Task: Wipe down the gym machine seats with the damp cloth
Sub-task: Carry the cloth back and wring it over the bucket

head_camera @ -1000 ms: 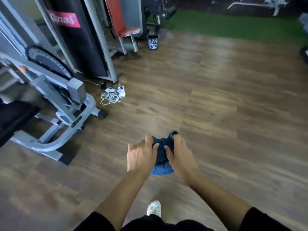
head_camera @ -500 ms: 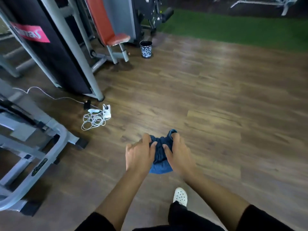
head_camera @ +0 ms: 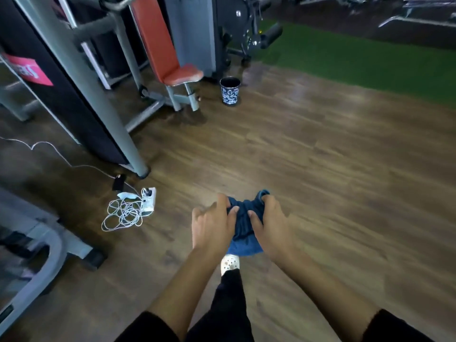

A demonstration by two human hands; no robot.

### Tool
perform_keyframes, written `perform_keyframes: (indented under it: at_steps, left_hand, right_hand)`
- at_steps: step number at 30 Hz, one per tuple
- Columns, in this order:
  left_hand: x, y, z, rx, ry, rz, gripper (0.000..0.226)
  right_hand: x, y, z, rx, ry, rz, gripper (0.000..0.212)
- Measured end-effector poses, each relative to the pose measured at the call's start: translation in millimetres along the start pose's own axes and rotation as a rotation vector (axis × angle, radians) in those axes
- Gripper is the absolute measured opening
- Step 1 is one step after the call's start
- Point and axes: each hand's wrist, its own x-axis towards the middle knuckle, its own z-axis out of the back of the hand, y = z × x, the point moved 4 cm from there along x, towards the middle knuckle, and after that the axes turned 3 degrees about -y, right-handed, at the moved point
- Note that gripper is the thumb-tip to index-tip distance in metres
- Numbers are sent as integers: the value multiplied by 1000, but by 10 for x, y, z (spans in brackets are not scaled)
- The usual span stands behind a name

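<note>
A bunched dark blue cloth [head_camera: 244, 225] hangs in front of me above the wooden floor. My left hand [head_camera: 212, 225] grips its left side and my right hand [head_camera: 271, 225] grips its right side, fingers curled into the fabric. A gym machine with an orange-red seat [head_camera: 183, 76] and matching backrest [head_camera: 154, 38] stands at the upper left, well away from my hands.
A patterned dark bin [head_camera: 230, 91] stands right of the orange seat. A power strip with coiled white cable [head_camera: 130, 211] lies on the floor to my left. A grey machine frame [head_camera: 47, 257] fills the lower left. Green turf [head_camera: 357, 60] lies beyond.
The view has swung and advanced toward the orange-seated machine, which looms larger. The grey frame slid off to the left. Both hands keep hold of the cloth.
</note>
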Motion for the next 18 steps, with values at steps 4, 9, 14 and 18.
perform_keyframes:
  at_steps: [4, 9, 14, 18]
  left_hand:
    - [1183, -28, -286, 5, 103, 10, 23]
    - [2705, -119, -529, 11, 128, -30, 23]
    - [3935, -297, -938, 4, 140, -60, 24]
    - [4933, -464, -1426, -9, 111, -74, 24]
  right_hand:
    - [1179, 90, 58, 4, -1, -22, 32]
    - [2625, 268, 263, 14, -37, -42, 32]
    - [3873, 198, 408, 16, -61, -52, 33]
    - [4996, -6, 475, 27, -48, -61, 34]
